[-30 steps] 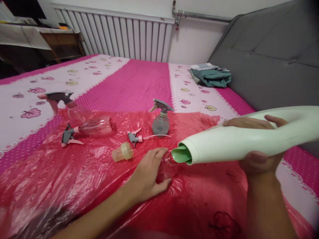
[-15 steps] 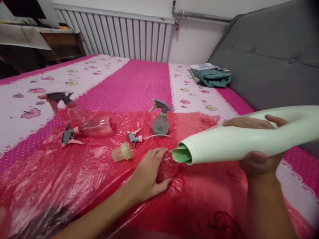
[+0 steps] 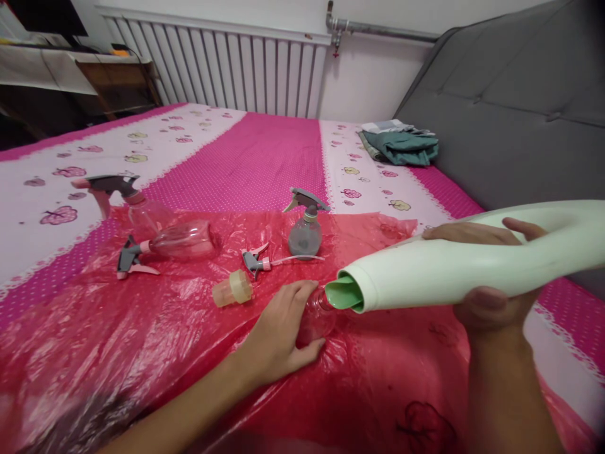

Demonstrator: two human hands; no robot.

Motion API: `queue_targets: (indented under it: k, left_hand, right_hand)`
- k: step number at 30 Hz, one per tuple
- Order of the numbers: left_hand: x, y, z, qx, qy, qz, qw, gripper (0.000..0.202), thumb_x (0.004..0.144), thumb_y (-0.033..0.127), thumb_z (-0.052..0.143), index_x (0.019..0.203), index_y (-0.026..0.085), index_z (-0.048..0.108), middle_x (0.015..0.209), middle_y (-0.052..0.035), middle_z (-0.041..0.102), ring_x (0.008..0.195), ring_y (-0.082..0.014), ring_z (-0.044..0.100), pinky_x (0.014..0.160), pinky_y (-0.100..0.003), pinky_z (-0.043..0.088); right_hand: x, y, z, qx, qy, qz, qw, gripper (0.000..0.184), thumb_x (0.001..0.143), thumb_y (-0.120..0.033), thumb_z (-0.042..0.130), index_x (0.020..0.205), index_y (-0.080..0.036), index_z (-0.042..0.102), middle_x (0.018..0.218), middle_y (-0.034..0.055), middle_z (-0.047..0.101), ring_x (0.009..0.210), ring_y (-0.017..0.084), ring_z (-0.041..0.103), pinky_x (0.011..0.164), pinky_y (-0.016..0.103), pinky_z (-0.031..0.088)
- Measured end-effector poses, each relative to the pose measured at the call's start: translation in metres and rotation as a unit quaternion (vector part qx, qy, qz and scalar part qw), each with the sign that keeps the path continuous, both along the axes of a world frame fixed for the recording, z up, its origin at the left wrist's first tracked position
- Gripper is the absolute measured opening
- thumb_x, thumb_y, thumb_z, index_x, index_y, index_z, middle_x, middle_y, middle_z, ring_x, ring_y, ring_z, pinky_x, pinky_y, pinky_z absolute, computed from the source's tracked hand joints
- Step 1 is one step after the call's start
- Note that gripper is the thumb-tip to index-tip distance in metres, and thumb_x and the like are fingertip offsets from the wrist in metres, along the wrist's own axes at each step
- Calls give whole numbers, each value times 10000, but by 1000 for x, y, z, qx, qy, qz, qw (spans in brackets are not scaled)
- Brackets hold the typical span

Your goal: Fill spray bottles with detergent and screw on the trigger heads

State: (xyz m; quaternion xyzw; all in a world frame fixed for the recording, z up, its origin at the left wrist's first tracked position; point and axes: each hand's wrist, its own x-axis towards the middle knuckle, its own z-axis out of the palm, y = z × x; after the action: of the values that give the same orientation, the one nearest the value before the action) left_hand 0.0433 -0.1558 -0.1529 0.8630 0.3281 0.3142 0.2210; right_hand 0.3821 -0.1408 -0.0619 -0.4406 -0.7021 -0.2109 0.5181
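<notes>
My left hand [image 3: 286, 331] wraps around a clear pinkish bottle [image 3: 317, 325] with its sprayer off, standing on the red plastic sheet [image 3: 155, 340]. My right hand [image 3: 491, 271] grips a pale green detergent jug [image 3: 416, 271], tilted nearly level. The jug's green pouring spout [image 3: 343, 293] meets the bottle's mouth; whether liquid runs out, I cannot tell. A grey and pink spray trigger [image 3: 256, 261] with its thin tube lies just beyond my left hand. Beside it is a yellowish translucent cap [image 3: 232, 289] on its side. A small round spray bottle [image 3: 305, 236] stands behind.
At the left, one pink spray bottle [image 3: 182, 239] lies on its side, and another spray bottle [image 3: 146, 211] stands behind it. Folded clothes [image 3: 401, 145] rest near the grey headboard [image 3: 510, 94]. A radiator [image 3: 227, 63] lines the wall past the bed.
</notes>
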Motion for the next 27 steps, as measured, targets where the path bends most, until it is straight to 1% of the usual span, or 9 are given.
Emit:
queue_targets:
  k: [7,11,16,19,23,27]
  left_hand:
    - [0,0,-1,-1,-3,1,1000,904,969,331,809,1697,322,272,1568,-176,610,1408,-403,665,1177,-647,629]
    - [0,0,-1,-2,-3,-3,1000,894,970,321,807,1699,310,291,1571,-174,616,1412,-395,664,1186,-629,622]
    - [1,1,-2,1,-3,1,1000,884,976,341,805,1694,300,291,1568,-180,623,1402,-395,671,1174,-626,628]
    - [1,1,-2,1,1,2,1000,893,963,327,810,1687,300,289,1566,-182,617,1402,-397,671,1176,-628,629]
    - [0,1,-3,2,0,0,1000,892,966,326,800,1693,303,285,1564,-177,614,1404,-399,665,1177,-633,626]
    - [0,1,-3,2,-6,0,1000,896,961,318,804,1697,306,293,1558,-171,618,1392,-391,667,1170,-627,629]
  right_hand:
    - [0,2,-1,-3,7,9,1000,841,972,-958,363,945,-250,816,841,37,849,896,341,830,1180,567,386]
    - [-1,1,0,-7,6,4,1000,863,976,-961,330,940,-251,820,838,42,847,907,345,829,1186,577,386]
    - [-1,1,1,-4,1,0,1000,873,972,-969,329,936,-246,817,830,37,845,893,330,832,1189,572,393]
    - [0,0,0,-8,7,1,1000,888,966,-977,329,941,-238,821,840,47,848,894,336,832,1205,579,389]
    - [1,0,-2,-7,17,11,1000,864,974,-953,357,954,-230,829,859,58,857,905,353,834,1214,590,388]
    - [1,0,-2,-4,9,4,1000,876,979,-952,345,948,-223,829,860,67,858,917,365,837,1208,598,391]
